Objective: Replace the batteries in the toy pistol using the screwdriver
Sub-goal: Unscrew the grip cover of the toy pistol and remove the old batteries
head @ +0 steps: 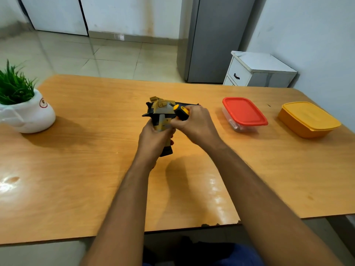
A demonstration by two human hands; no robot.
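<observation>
The toy pistol (162,112), grey, yellow and black, is held above the middle of the wooden table (76,150). My left hand (153,139) grips its handle from below, with the barrel pointing right. My right hand (196,123) grips a screwdriver (181,111) with a black and yellow handle, pressed against the pistol's side just above the grip. The screwdriver's tip is hidden between my hands. No batteries are visible.
A clear box with a red lid (244,114) and a yellow lidded box (309,120) stand to the right. A white pot with a green plant (25,110) sits at the left edge. A white drawer unit (257,70) stands behind the table.
</observation>
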